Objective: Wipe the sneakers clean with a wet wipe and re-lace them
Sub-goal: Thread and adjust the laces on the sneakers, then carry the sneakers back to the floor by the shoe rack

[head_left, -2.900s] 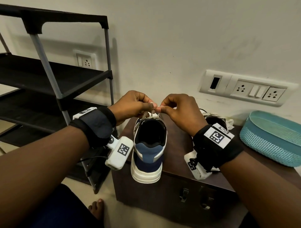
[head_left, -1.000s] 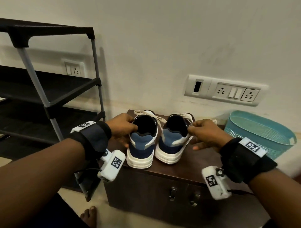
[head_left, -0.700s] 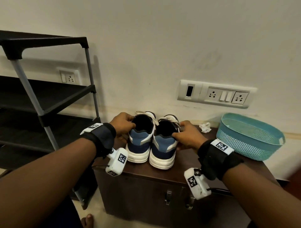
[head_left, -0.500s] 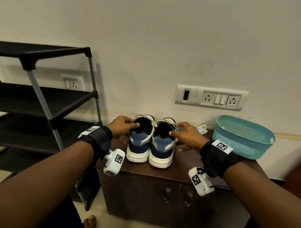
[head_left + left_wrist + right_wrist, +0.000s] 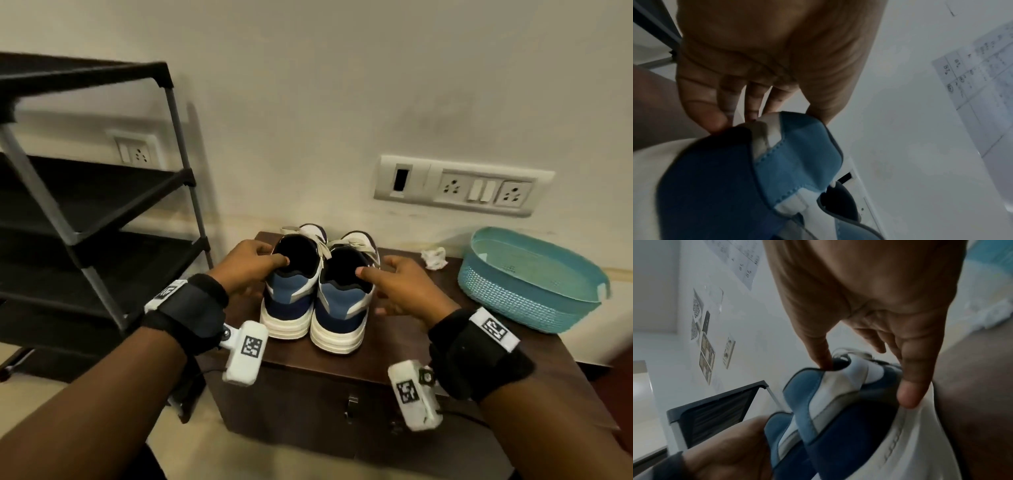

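The left hand (image 5: 246,270) pinches the left sneaker (image 5: 291,301) at its collar, the right hand (image 5: 404,291) the right sneaker (image 5: 342,311). Both heels sit near the cabinet (image 5: 387,339) edge; a backward tug could drop either.

Matt cloth sneakers (image 5: 315,291), perforated plastic basket (image 5: 527,284), glossy wood cabinet (image 5: 428,346)
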Demonstrator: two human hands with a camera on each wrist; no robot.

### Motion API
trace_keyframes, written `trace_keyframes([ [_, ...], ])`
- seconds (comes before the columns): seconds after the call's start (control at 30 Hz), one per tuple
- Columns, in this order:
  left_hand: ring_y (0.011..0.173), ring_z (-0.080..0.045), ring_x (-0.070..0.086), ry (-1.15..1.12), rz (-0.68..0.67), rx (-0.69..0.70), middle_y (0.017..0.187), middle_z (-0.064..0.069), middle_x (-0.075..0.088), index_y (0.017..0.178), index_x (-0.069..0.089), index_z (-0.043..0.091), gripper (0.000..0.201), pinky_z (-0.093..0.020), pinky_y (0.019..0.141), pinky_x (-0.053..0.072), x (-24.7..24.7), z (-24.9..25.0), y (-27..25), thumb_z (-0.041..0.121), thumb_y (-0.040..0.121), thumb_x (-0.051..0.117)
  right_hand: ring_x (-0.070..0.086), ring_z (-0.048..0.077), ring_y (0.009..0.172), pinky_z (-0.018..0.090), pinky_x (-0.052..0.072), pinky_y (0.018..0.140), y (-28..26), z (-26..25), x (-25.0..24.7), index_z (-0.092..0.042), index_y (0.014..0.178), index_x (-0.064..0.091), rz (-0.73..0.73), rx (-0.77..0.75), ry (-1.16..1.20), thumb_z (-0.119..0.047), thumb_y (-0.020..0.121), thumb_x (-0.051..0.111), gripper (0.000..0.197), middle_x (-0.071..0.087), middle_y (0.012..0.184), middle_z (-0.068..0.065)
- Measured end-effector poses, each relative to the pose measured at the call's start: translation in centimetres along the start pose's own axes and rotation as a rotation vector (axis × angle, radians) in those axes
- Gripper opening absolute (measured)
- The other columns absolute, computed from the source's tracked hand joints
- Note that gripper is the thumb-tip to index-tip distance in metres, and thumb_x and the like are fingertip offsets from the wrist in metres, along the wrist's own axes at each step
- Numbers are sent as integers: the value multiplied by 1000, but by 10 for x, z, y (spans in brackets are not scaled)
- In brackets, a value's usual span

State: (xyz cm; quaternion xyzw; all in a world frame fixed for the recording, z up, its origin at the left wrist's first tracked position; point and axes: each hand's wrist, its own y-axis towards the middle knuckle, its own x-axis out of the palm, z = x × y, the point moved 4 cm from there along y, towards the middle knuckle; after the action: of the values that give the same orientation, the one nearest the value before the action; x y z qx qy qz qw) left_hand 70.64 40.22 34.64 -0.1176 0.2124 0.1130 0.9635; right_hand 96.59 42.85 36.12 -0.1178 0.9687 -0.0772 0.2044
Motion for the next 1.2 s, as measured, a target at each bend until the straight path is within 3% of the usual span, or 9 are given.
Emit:
trace_keyframes([
  [0.1,86,-35,68,-8,-35,-28,96,-21,73,91,73,17,9,-46,77,56,2,-11,21,21,83,69,68,16,90,33,57,70,24,17,18,-21,116,66,29,-67,-31,-22,92,71,24,73,106,2],
  [0.23,109,-39,68,-197,-71,-93,103,-13,77,102,72,20,32,-59,100,49,6,-17,28,15,70,66,68,8,106,31,54,92,34,24,17,-29,129,61,28,-127,-91,-19,92,69,39,72,115,-13],
  [0.47,92,-1,70,-222,28,-169,99,6,75,113,69,22,36,-18,77,54,16,-27,24,2,85,61,68,-10,88,6,50,73,23,19,12,-37,117,62,53,-3,-54,-5,90,63,42,69,92,-38],
  [0.57,75,11,64,-156,31,-236,86,20,70,94,69,34,35,-12,69,49,9,-19,14,1,87,61,72,4,93,32,60,83,22,21,13,-29,118,66,83,149,-51,-27,75,62,44,75,97,-19],
  [0.67,70,-7,61,-6,-11,-331,64,15,64,69,67,36,17,-27,65,44,-4,1,1,24,78,61,72,20,81,44,62,72,14,13,14,-21,97,70,31,317,-94,-36,69,54,36,75,83,-4],
  [0.8,64,-10,53,77,-50,-368,57,9,52,59,55,23,33,-16,55,38,-49,72,-39,5,87,58,70,23,76,37,59,64,-20,-56,-1,-20,78,65,-76,336,-154,-14,82,57,12,71,75,-1],
  [0.87,74,-15,64,101,-80,-372,70,6,65,81,69,19,15,-26,66,48,-83,111,-68,13,83,55,72,25,77,38,62,60,-45,-113,-18,-17,86,68,-129,327,-170,-5,86,55,18,74,80,5],
  [0.93,87,-21,69,95,-86,-374,87,4,74,107,72,25,40,-34,76,54,-122,152,-96,24,74,50,73,23,77,43,63,63,-65,-172,-34,-17,89,70,-157,291,-173,-8,84,55,18,74,81,3],
  [1.2,56,-16,56,57,88,-253,51,9,54,62,55,26,17,-31,56,46,-281,315,-143,14,74,59,74,22,77,48,64,68,-77,-392,-52,-15,90,72,-216,149,-163,-19,81,62,14,75,81,6],
])
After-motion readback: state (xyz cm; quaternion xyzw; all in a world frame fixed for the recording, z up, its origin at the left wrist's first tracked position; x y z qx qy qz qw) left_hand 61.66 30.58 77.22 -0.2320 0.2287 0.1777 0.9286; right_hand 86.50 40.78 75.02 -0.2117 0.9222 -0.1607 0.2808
